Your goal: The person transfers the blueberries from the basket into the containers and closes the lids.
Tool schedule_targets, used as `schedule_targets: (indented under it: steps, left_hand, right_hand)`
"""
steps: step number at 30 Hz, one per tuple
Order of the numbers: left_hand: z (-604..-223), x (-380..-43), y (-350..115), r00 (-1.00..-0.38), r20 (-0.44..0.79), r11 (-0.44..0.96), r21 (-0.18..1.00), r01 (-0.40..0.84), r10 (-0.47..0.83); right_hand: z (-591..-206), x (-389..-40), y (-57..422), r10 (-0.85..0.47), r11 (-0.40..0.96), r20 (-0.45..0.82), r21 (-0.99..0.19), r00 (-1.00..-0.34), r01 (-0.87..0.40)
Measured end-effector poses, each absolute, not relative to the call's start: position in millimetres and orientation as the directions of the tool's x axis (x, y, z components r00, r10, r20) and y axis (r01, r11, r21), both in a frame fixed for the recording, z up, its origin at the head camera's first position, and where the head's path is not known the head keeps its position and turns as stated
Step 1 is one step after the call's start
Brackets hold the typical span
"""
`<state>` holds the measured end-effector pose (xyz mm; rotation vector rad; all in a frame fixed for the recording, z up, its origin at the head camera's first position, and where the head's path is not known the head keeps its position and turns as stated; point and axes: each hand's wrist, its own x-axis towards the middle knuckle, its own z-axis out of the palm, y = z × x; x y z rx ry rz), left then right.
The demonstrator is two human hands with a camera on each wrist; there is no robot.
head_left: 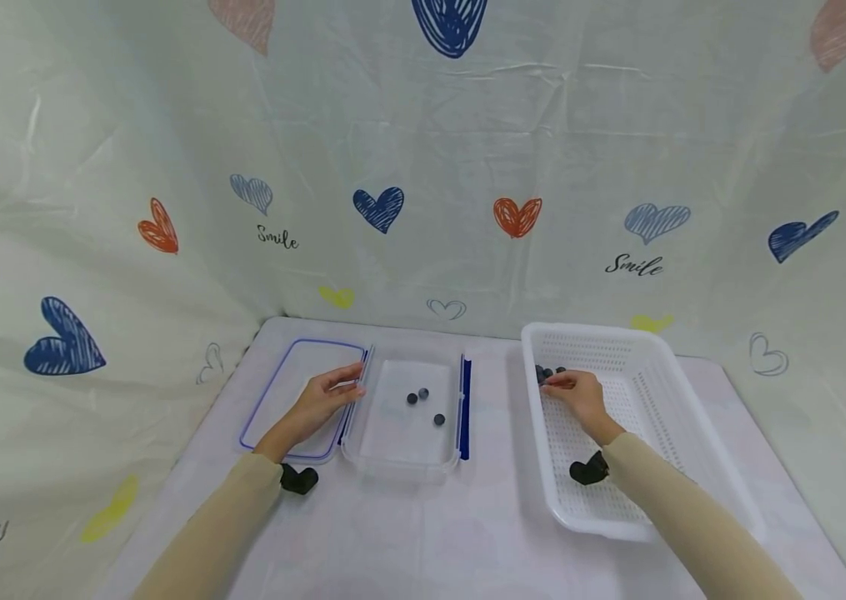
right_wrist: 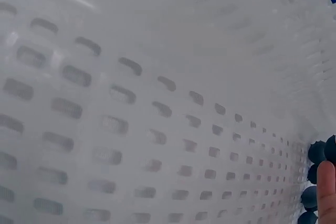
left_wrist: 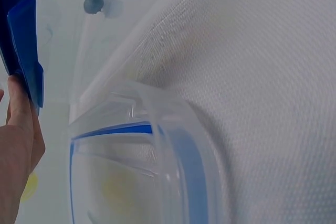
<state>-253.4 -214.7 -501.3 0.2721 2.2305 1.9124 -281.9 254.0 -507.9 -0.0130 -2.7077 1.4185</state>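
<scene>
Sheeting (head_left: 430, 133) printed with hearts and the word "Smile" rises behind and on both sides of the counter (head_left: 423, 542), whose top is white. On the right part of that top sits a white basket (head_left: 595, 329), its walls and floor pierced by rows of small holes. Left of it, well apart, stands a clear container (head_left: 396, 462), open at the top, and just beside that, on its left, lies a clear lid (head_left: 283, 396) with a blue border. Beige sleeves (head_left: 205, 533) reach in from the near side. The left hand (head_left: 321, 406) is loosely spread, its fingers nearly straight at the container's left edge; the left wrist view shows the fingertips against a blue latch flap (left_wrist: 23, 40). The right hand (head_left: 578, 396) is down inside the basket by its left wall, fingers bent and drawn close together at the berries; whether it pinches one I cannot tell. Smallest are those dark blue round berries (head_left: 439, 420): three lie apart from the walls on the container's floor, two of them near each other, and several more cluster in the basket by the right hand's fingertips.
</scene>
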Motion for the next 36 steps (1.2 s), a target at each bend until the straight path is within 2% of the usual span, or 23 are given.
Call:
schedule_targets:
  steps: [36]
  left_hand:
    - [-503.1,-256.0,-214.5,-0.968,-0.018,0.137,0.99,0.017,0.25]
  right_hand:
    - [-436.8,-275.8,270.7,0.001,0.499,0.071,-0.864,-0.998,-0.061]
